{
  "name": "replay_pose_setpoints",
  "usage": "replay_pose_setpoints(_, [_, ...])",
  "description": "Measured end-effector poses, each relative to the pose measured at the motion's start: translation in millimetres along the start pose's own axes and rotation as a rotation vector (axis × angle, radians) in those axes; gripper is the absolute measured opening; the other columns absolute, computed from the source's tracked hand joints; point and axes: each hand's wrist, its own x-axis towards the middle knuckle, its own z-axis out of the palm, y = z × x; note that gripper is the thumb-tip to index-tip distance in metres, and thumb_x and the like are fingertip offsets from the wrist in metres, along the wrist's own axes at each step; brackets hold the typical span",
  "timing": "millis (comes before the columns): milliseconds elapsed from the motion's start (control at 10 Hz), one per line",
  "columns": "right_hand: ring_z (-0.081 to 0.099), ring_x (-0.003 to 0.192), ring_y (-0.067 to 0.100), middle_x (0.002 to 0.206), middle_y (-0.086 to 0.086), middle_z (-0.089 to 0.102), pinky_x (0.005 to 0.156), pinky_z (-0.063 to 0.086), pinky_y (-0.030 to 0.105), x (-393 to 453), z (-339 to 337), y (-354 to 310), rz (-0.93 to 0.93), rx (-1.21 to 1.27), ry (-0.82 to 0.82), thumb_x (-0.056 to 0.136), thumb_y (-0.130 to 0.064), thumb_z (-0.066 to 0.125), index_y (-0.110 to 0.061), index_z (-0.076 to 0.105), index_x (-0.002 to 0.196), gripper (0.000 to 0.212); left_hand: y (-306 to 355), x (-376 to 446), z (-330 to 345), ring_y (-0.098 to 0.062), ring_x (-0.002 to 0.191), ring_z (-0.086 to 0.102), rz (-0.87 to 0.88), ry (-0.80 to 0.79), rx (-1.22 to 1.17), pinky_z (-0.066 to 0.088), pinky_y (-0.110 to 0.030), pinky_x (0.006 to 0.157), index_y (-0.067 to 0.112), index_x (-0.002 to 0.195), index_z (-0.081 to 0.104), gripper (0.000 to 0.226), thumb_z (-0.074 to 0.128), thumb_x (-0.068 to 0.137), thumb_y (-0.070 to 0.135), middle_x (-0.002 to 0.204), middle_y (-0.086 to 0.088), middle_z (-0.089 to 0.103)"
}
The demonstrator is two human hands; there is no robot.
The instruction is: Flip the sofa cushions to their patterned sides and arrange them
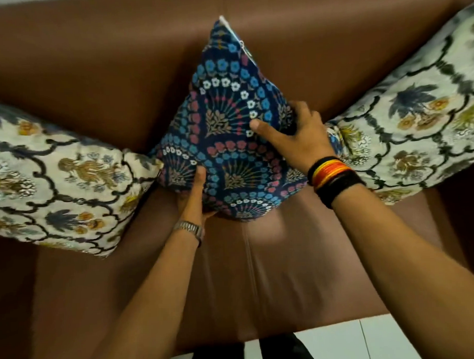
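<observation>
On the brown sofa [92, 77], three cushions showed their patterned faces. The two largest in view — cream floral cushions, one at my left [56, 185], one at my right [406, 125] — leaned against the backrest. Between them stood the navy cushion [228, 120], tipped on one corner, covered in blue, white and pink flower fans. My right hand [301, 136] pressed its right edge, thumb on the fabric; my left hand [193, 197] gripped its lower left corner — both clamped on it, well apart. White floor tiles [343, 339] showed below the seat.
</observation>
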Motion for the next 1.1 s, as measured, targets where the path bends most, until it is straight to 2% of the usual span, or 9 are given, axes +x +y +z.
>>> replay_pose_setpoints(300, [0.048,0.145,0.027,0.155,0.007,0.048,0.119,0.044,0.047,1.6,-39.8,20.9,-0.05,0.019,-0.1,0.084,-0.074,0.069,-0.033,0.039,0.159,0.091,-30.3,-29.1,37.4,-0.032,0.133,0.056,-0.037,0.097,-0.142,0.051,-0.06,0.104,0.031,0.154,0.046,0.127,0.054,0.05,0.103,0.152,-0.004,0.055])
replay_pose_setpoints(400, [0.055,0.136,0.016,0.15,0.003,0.056,0.115,0.047,0.041,-10.4,-84.3,56.2,-0.124,0.019,0.014,0.091,-0.066,0.068,-0.03,0.05,0.153,0.074,-61.7,-56.0,71.2,-0.035,0.133,0.054,-0.137,0.147,-0.15,0.059,-0.054,0.087,0.035,0.157,0.04,0.134,0.039,0.046,0.109,0.158,-0.006,0.048])
replay_pose_setpoints(500, [0.059,0.125,0.016,0.138,0.001,0.06,0.104,0.054,0.039,-14.3,-149.7,99.0,-0.2,-0.04,0.215,0.099,-0.049,0.068,-0.024,0.061,0.142,0.05,-101.1,-76.7,135.4,-0.033,0.141,0.045,-0.261,0.135,-0.111,0.059,-0.046,0.077,0.039,0.159,0.034,0.127,0.046,0.05,0.104,0.165,-0.001,0.035])
replay_pose_setpoints(600, [0.06,0.12,0.027,0.126,0.012,0.063,0.104,0.042,0.016,-1.2,-219.5,140.1,-0.299,-0.128,0.416,0.101,-0.037,0.069,-0.011,0.066,0.13,0.038,-133.4,-85.8,218.5,-0.023,0.137,0.049,-0.303,0.003,-0.004,0.059,-0.035,0.064,0.046,0.153,0.043,0.118,0.056,0.05,0.101,0.161,0.006,0.042])
replay_pose_setpoints(700, [0.055,0.131,0.031,0.136,0.019,0.059,0.108,0.039,0.021,23.8,-285.8,187.0,-0.213,-0.211,0.429,0.098,-0.044,0.069,-0.012,0.061,0.138,0.051,-144.1,-92.7,307.5,-0.016,0.126,0.052,-0.227,-0.155,0.071,0.06,-0.035,0.069,0.046,0.143,0.051,0.115,0.069,0.04,0.094,0.145,0.015,0.05])
replay_pose_setpoints(800, [0.052,0.143,0.035,0.153,0.015,0.053,0.118,0.043,0.048,54.6,-322.7,222.1,-0.046,-0.236,0.251,0.09,-0.064,0.073,-0.021,0.048,0.154,0.081,-148.2,-69.6,362.9,-0.015,0.123,0.057,-0.137,-0.196,0.067,0.052,-0.049,0.105,0.04,0.142,0.052,0.106,0.076,0.05,0.086,0.138,0.008,0.06])
replay_pose_setpoints(900, [0.058,0.137,0.031,0.149,0.009,0.061,0.115,0.047,0.045,78.3,-327.4,244.5,-0.004,-0.165,0.123,0.082,-0.08,0.068,-0.03,0.049,0.155,0.09,-153.3,-41.4,384.5,-0.021,0.142,0.05,-0.066,-0.132,0.016,0.043,-0.056,0.114,0.043,0.154,0.042,0.113,0.08,0.056,0.084,0.157,0.009,0.05])
replay_pose_setpoints(1000, [0.061,0.135,0.032,0.147,0.008,0.063,0.113,0.05,0.052,98.5,-323.8,269.1,-0.034,-0.054,0.095,0.074,-0.095,0.058,-0.034,0.048,0.153,0.1,-128.5,-84.9,390.9,-0.021,0.129,0.055,-0.054,-0.02,0.087,0.051,-0.053,0.103,0.035,0.15,0.05,0.099,0.079,0.064,0.075,0.143,0.008,0.057])
replay_pose_setpoints(1100, [0.061,0.135,0.022,0.148,-0.002,0.063,0.112,0.052,0.051,71.6,-320.5,274.6,-0.074,0.063,0.158,0.086,-0.079,0.066,-0.037,0.051,0.15,0.078,-119.7,-117.2,368.5,-0.027,0.119,0.056,-0.081,0.016,0.358,0.053,-0.051,0.099,0.031,0.13,0.056,0.088,0.063,0.064,0.09,0.125,0.005,0.049])
